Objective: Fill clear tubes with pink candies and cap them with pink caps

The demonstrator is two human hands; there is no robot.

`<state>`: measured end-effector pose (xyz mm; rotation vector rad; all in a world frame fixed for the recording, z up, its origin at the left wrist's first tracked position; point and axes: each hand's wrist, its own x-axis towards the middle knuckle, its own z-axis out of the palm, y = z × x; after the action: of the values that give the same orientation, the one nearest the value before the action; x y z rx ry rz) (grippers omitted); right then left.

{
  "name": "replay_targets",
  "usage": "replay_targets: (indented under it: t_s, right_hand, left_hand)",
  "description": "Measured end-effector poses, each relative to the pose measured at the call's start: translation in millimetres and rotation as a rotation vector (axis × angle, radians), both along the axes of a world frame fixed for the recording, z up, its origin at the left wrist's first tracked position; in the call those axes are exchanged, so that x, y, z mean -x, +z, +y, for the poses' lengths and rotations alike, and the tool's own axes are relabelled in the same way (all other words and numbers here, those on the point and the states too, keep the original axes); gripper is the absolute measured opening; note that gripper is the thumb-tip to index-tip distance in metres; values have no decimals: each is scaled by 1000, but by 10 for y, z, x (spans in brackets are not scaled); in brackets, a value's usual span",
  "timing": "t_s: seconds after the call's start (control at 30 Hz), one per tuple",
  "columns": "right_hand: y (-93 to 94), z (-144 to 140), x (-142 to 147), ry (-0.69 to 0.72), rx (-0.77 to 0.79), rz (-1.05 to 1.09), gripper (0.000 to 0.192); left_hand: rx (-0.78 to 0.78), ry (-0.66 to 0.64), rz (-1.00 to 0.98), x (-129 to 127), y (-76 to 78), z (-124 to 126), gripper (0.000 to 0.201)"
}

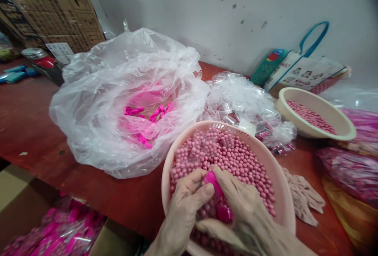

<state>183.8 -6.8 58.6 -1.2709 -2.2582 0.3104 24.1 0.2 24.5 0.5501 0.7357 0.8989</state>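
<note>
— What do the hands hold?
— The left hand [186, 203] and right hand [245, 208] meet over the pink basket [274, 165] of pink beads [236, 157]; both sets of fingers are curled tight around a bright pink plastic piece [213, 180], the left thumb pressing its top.
— Where does the basket stand?
— On the red surface [35, 130], just beside a clear bag of pink pieces [130, 102]. A cream bowl [319, 108] of beads sits well apart to the right, a cardboard box [56, 8] at the far left.
</note>
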Motion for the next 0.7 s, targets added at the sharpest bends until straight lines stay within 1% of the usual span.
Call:
replay_targets:
  t_s: [0.07,0.13,0.2,0.23,0.27,0.33,0.4,0.53,0.6,0.7]
  right_hand:
    - [10,35,9,39,49,99,25]
    - [13,59,9,58,183,244,19]
    - [0,61,16,31,289,356,15]
    - [-13,55,27,12,281,378,13]
    - [-29,46,43,-1,232,394,13]
    - [-67,24,90,-7,96,431,19]
    - [-105,5,149,-26,47,482,22]
    - [-158,2,223,-96,136,619,14]
    - [-164,28,199,-79,144,615,16]
    - [-136,98,96,8,178,513,24]
  left_hand:
    - [-50,-40,44,-13,6,-15,22]
    - [-121,-73,156,-18,19,-33,24]
    - [-211,-54,301,-16,46,-54,22]
    - [-264,-28,372,-15,64,-65,20]
    - [-313,5,441,-14,83,-75,18]
    - [-392,64,559,-17,117,-93,15]
    - [-427,106,626,-22,136,-106,15]
    - [-424,188,668,-19,127,-114,14]
    - [-430,201,664,-13,118,-105,14]
    - [-458,147,648,-17,112,-89,15]
